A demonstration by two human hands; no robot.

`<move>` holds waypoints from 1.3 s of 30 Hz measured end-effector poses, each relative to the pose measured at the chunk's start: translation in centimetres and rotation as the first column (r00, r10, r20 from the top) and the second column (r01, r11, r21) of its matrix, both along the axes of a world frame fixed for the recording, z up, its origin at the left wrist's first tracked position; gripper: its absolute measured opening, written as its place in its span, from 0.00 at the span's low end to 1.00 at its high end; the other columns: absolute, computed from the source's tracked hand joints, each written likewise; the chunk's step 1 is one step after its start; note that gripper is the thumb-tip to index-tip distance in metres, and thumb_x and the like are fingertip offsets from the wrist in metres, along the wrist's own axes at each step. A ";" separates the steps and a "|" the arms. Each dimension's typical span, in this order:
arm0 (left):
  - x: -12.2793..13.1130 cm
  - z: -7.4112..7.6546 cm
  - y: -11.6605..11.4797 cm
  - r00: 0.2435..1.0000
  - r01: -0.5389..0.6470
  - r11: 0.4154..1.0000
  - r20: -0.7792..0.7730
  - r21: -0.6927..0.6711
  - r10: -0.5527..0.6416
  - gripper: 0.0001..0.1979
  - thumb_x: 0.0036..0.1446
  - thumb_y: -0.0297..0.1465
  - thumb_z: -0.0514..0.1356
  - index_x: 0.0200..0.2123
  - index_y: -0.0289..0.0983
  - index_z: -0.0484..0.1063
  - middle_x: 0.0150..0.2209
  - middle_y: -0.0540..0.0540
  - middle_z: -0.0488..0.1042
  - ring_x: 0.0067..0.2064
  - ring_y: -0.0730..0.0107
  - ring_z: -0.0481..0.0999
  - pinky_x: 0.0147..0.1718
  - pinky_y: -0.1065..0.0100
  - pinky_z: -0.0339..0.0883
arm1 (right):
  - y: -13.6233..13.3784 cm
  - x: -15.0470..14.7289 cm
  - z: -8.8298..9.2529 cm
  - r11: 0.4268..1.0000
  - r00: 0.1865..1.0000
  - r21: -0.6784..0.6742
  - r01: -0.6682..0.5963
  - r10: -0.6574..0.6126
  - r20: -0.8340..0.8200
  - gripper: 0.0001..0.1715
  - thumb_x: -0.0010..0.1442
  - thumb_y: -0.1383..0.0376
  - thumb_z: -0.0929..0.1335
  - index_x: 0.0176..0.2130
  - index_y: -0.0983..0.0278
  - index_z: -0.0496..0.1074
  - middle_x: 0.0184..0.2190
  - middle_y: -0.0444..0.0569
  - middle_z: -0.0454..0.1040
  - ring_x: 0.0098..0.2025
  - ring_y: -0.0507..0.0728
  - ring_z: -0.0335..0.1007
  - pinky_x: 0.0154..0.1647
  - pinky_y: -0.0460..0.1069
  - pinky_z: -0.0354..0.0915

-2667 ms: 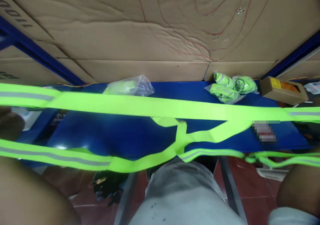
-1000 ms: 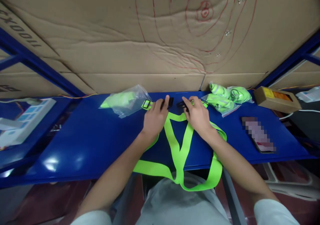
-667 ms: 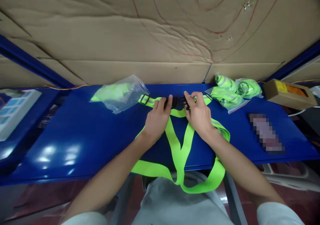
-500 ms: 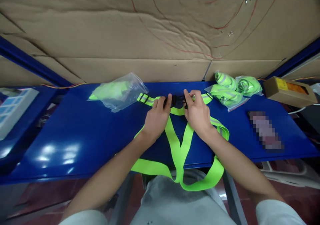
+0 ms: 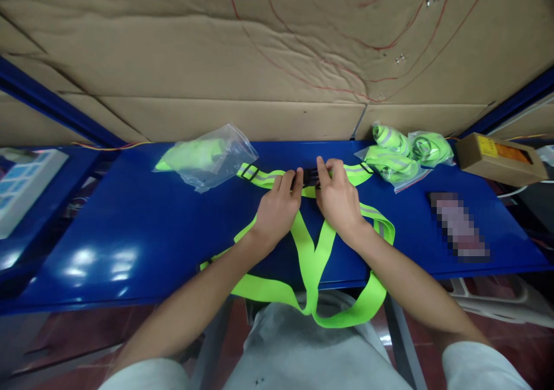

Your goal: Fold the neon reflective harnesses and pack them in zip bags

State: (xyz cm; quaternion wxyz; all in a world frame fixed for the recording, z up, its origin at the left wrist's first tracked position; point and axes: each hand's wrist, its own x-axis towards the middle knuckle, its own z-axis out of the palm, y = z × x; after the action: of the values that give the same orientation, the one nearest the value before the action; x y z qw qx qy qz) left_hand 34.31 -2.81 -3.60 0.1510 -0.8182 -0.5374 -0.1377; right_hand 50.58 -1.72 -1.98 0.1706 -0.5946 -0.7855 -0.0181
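Note:
A neon-green reflective strap harness (image 5: 312, 251) lies on the blue table (image 5: 142, 228) and hangs over its front edge toward my lap. Its belt runs left to right at the far side, with a black buckle (image 5: 308, 176) in the middle. My left hand (image 5: 277, 208) pinches the left half of the buckle. My right hand (image 5: 337, 197) pinches the right half. The two hands almost touch, fingers closed on the buckle, which they largely hide.
A clear bag with a folded green harness (image 5: 203, 156) lies at the back left. Two more bagged rolled harnesses (image 5: 400, 153) sit back right, beside a small cardboard box (image 5: 500, 159). A blurred flat object (image 5: 461, 225) lies right. A cardboard sheet (image 5: 277, 55) backs the table.
The harness was first stretched wide in the air, then laid on the table. My hands have brought the two buckle halves together at the middle of the belt.

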 end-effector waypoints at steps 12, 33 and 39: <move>-0.2 -0.7 0.1 0.997 0.020 1.000 0.075 0.011 -0.021 0.30 0.71 0.25 0.50 0.74 0.38 0.51 0.51 0.39 0.77 0.53 0.60 0.76 0.43 0.68 0.77 | 0.1 -0.2 -1.2 0.986 0.985 -0.060 -0.157 0.151 -0.085 0.36 0.66 0.70 0.60 0.70 0.74 0.59 0.55 0.66 0.65 0.54 0.67 0.68 0.47 0.59 0.77; -3.5 2.9 0.6 0.995 -0.063 0.994 0.088 0.091 0.055 0.19 0.69 0.30 0.53 0.58 0.35 0.76 0.48 0.37 0.80 0.46 0.50 0.78 0.44 0.52 0.71 | 0.3 3.5 2.1 0.932 0.760 0.103 -0.346 0.343 -0.551 0.32 0.72 0.49 0.64 0.66 0.62 0.67 0.59 0.58 0.69 0.56 0.60 0.73 0.60 0.59 0.70; -3.7 9.9 -0.8 0.960 0.045 0.970 0.259 0.239 -0.108 0.19 0.68 0.30 0.55 0.59 0.44 0.76 0.51 0.42 0.79 0.52 0.53 0.78 0.51 0.53 0.71 | 2.1 5.7 7.2 0.898 0.647 0.175 -0.404 0.416 -0.639 0.34 0.73 0.43 0.59 0.66 0.57 0.69 0.63 0.55 0.70 0.63 0.61 0.70 0.62 0.62 0.69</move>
State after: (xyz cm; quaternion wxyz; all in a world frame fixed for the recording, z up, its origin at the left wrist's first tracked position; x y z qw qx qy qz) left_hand 30.64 -3.60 6.29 0.1649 -0.7889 -0.5012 -0.3150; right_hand 56.26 0.33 5.20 0.4421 -0.3670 -0.7865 0.2263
